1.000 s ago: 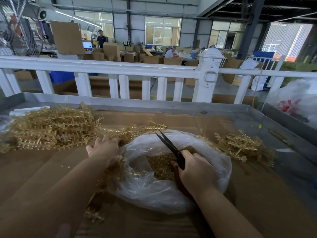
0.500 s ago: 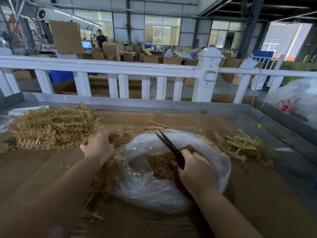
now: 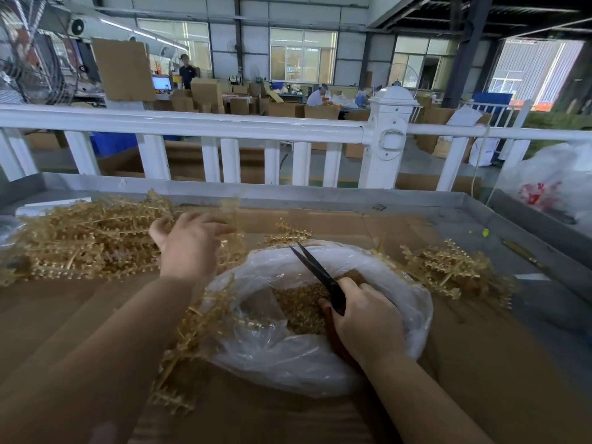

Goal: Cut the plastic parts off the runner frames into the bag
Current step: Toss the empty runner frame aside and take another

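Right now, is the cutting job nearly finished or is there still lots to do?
Partly done. Cut golden parts already lie inside the plastic bag. The right hand holds the scissors over the bag, blades slightly apart, while the left hand reaches, fingers spread, at the big pile of runner frames. That pile and a smaller heap to the right remain, so plenty is left.

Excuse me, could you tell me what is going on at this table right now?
A person is trimming small gold plastic parts off runner frames. The right hand grips dark-bladed scissors with the blades slightly parted over the clear plastic bag, which already holds cut gold pieces. The left hand, fingers spread, reaches over the big pile of gold runner frames on the cardboard-covered table.
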